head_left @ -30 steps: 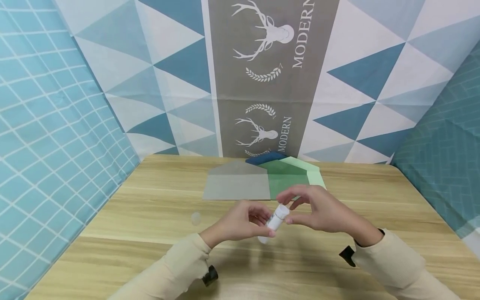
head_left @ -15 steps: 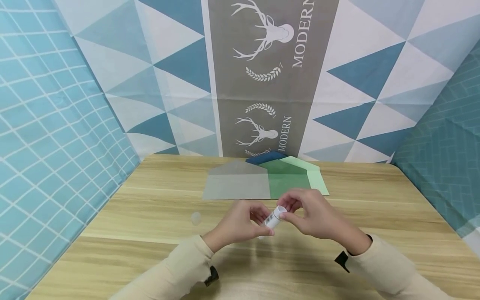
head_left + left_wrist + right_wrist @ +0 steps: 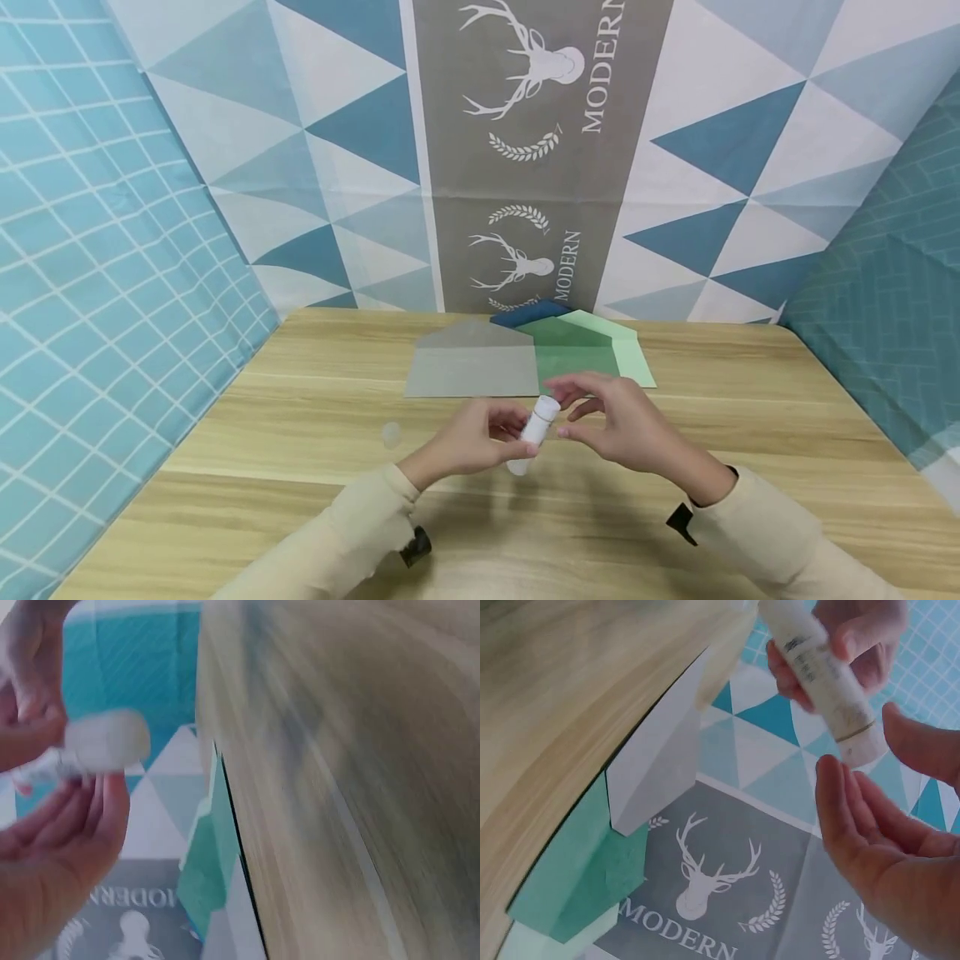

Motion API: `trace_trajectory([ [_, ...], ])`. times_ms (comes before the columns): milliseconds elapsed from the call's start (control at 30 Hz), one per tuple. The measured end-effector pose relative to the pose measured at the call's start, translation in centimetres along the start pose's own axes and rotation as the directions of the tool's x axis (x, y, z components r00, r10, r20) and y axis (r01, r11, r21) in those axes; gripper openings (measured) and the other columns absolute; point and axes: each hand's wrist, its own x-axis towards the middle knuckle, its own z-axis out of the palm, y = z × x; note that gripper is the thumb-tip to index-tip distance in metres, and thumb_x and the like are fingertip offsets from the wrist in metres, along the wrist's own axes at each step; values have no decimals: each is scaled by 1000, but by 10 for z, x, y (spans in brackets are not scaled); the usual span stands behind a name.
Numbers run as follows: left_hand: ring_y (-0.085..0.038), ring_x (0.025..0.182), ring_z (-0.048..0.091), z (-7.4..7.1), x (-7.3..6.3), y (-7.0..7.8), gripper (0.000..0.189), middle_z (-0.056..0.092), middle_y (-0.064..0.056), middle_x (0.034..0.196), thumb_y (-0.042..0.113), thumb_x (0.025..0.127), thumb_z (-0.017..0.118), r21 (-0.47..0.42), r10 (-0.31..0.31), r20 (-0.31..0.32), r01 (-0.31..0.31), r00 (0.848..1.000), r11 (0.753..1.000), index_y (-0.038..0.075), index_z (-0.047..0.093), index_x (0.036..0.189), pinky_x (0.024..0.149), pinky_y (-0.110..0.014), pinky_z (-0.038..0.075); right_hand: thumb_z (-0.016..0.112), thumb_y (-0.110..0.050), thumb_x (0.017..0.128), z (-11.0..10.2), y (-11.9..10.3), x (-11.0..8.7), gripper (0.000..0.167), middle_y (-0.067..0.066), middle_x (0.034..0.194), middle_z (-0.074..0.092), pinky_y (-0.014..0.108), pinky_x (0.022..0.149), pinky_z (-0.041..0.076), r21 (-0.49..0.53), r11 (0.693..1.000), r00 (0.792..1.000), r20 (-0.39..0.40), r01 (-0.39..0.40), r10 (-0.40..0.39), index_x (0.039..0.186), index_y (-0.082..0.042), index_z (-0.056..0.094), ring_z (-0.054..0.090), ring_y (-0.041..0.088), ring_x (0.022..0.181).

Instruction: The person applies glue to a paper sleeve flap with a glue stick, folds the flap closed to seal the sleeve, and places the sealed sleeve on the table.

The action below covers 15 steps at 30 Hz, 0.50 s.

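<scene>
Spreading its thumb and fingers apart, the right hand [image 3: 617,422] has released the white tube [image 3: 537,428], whose end it pinched moments ago; the left hand [image 3: 476,439] alone grips it, tilted above the counter's [image 3: 300,442] middle, seemingly a pause for regripping that end.

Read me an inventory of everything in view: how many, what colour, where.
Table: one, light wood, across the foreground
Tube: one, white, tilted above the table
Disc: one, translucent, tabletop, left of the tube
Sheets: four, grey, green, mint and navy, overlapping, table's back
Back covering: one, grey, blue and white, behind the table
Left covering: one, light blue, left side
Right covering: one, teal, right side
Wrist attachments: two, black, lower view
Sleeves: two, cream, lower view
Left hand: one, bare, holding the tube
Right hand: one, bare, right of the tube
</scene>
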Motion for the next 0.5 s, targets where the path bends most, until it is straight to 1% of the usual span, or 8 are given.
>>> trace_trajectory([
  [33, -4, 80, 63, -3, 0, -1, 26, 72, -17, 96, 11, 83, 74, -33, -13, 32, 14, 999, 999, -2, 68, 105, 76, -17, 54, 75, 0, 78, -1, 0, 0, 43, 12, 105, 68, 25, 78, 58, 1, 1000, 1000, 14, 25, -25, 119, 2, 62, 67, 21, 92],
  [100, -3, 80, 63, -6, 0, -2, 27, 71, -20, 97, 10, 82, 74, -74, -19, 101, 27, 995, 997, -4, 67, 105, 77, -17, 54, 72, 2, 81, -1, -1, 0, 42, 11, 105, 68, 24, 79, 57, -1, 998, 997, 45, 68, -68, 121, 0, 61, 67, 19, 93],
  [167, -3, 80, 63, -8, -1, -3, 27, 71, -21, 98, 9, 82, 74, -95, -17, 156, 32, 988, 995, -5, 67, 105, 77, -18, 55, 69, 3, 83, -1, -2, 0, 35, 9, 105, 68, 24, 79, 57, 6, 995, 992, 74, 100, -100, 117, -2, 63, 67, 17, 93],
  [233, -2, 80, 63, -8, -2, -3, 28, 71, -22, 98, 9, 82, 74, -101, -17, 182, 36, 983, 994, -5, 67, 105, 78, -18, 55, 68, 2, 84, 0, -3, 0, 29, 8, 105, 68, 25, 79, 58, 2, 993, 989, 87, 117, -117, 112, -3, 65, 68, 15, 91],
  [300, -2, 79, 63, -7, -3, -2, 27, 71, -21, 98, 9, 82, 74, -87, -16, 170, 31, 985, 996, -5, 67, 104, 77, -18, 55, 67, 2, 85, 0, -5, -1, 23, 9, 103, 69, 25, 79, 58, 3, 994, 990, 87, 112, -112, 107, -2, 66, 68, 15, 90],
  [367, -2, 78, 63, -7, -2, 0, 27, 71, -20, 96, 10, 81, 75, -64, -16, 145, 25, 989, 998, -5, 67, 103, 76, -17, 55, 67, 1, 86, 0, -6, -2, 19, 8, 101, 68, 25, 79, 57, -7, 997, 994, 75, 81, -80, 104, -2, 66, 67, 14, 88],
  [433, -3, 77, 63, -7, -3, 2, 26, 72, -19, 94, 11, 80, 76, -29, -23, 113, 27, 993, 999, -4, 67, 100, 75, -17, 55, 66, -1, 86, 0, -8, -2, 17, 8, 100, 69, 25, 78, 57, -23, 999, 998, 59, 37, -36, 103, -2, 66, 66, 13, 87],
  [500, -4, 76, 63, -6, -3, 4, 26, 72, -16, 92, 12, 79, 77, 18, -29, 83, 27, 996, 999, -2, 68, 98, 73, -16, 55, 67, -2, 87, 2, -10, -3, 15, 7, 97, 68, 24, 76, 56, -47, 999, 999, 42, -23, 25, 102, -2, 66, 64, 11, 84],
])
